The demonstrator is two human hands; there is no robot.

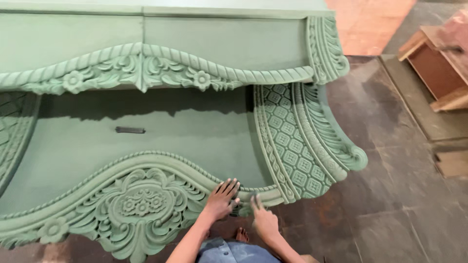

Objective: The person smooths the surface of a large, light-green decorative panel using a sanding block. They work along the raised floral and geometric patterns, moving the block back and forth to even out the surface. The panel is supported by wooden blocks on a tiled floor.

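Both hands (pixel 243 209) on green carved cabinet (pixel 146 204)

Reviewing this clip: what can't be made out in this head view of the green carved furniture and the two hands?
- Left hand palm: pressed onto the carved green cabinet, so any contact underneath is hidden.
- Right hand: motion-blurred; fingertips unclear.
- Cabinet's left side: cut off by the frame edge.
- Dark handle: too small for detail.
- Wooden piece: cropped at the right edge.

No packages, labels, signs or screens show anywhere in this view — none at all. Nothing printed appears either.
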